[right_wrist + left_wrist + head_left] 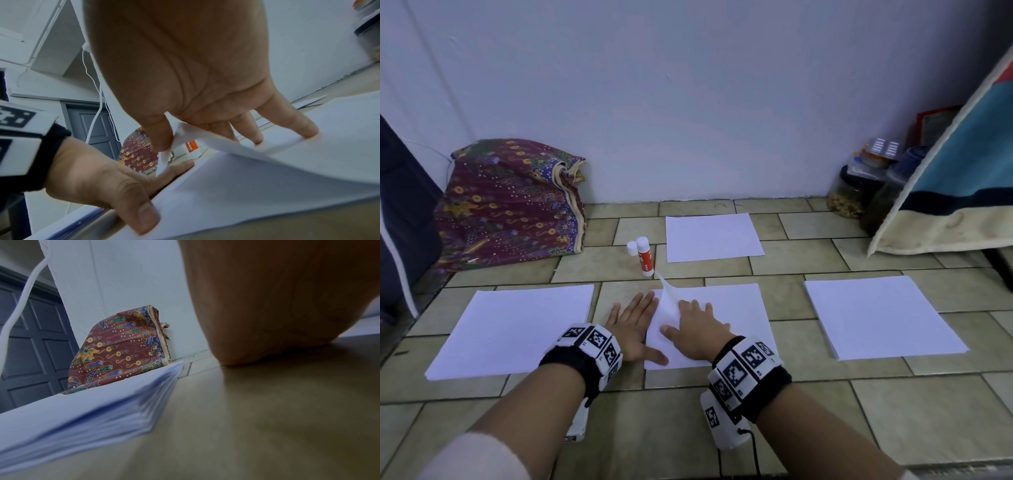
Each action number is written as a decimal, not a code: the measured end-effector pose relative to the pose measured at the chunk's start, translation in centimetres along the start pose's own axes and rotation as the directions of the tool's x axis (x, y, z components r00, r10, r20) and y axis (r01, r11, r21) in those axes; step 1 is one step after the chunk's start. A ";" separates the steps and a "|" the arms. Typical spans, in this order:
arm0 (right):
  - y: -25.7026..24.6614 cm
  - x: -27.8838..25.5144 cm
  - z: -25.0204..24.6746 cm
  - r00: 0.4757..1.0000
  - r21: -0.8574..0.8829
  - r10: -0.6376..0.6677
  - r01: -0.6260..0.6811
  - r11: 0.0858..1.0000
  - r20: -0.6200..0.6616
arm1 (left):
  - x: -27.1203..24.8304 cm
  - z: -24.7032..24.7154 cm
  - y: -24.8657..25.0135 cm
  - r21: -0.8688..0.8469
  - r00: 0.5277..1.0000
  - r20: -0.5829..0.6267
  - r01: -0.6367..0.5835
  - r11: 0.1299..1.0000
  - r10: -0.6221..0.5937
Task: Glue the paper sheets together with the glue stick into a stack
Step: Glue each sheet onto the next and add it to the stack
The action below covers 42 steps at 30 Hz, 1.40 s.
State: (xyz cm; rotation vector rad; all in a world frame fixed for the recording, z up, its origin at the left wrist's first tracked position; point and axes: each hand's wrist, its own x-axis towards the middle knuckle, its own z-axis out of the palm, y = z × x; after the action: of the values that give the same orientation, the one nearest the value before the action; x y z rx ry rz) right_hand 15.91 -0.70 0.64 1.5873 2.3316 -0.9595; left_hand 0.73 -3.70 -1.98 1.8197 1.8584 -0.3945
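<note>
Now the right hand (185, 81) pinches up the top sheet's (666, 298) corner; the left hand (635, 325) lies flat, fingers straight, steadying the pile (739, 308). Next, probably, reach for the glue stick (645, 257).

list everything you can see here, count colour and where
paper piles: 4, white, on the floor: left, middle, right, far
top sheet: 1, white, near-left corner of middle pile curled up
glue stick: 1, white and orange, upright, uncapped, beyond middle pile
cap: 1, white, beside glue stick
patterned cloth: 1, maroon, by the wall, left
jars: several, dark-lidded, far right
floor: beige tiles
left hand: flat at middle pile's left edge
right hand: grip pinches the lifted sheet
</note>
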 end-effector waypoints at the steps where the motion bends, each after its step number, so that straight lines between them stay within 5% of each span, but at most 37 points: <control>1: 0.0 0.0 0.0 1.000 0.001 0.000 0.000 1.000 -0.003 | 0.0 0.0 0.0 0.000 1.000 0.002 0.001 1.000 -0.001; 42: 0.1 0.0 -0.2 1.000 0.096 -0.006 0.007 0.995 -0.012 | -0.4 -0.2 0.2 -0.048 0.999 -0.031 0.017 0.999 -0.019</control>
State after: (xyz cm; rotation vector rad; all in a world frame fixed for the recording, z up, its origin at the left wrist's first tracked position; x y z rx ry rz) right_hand 16.07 -0.60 0.76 1.6250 2.3329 -1.0819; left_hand 0.94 -3.90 -1.61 1.7887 1.8903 -0.3268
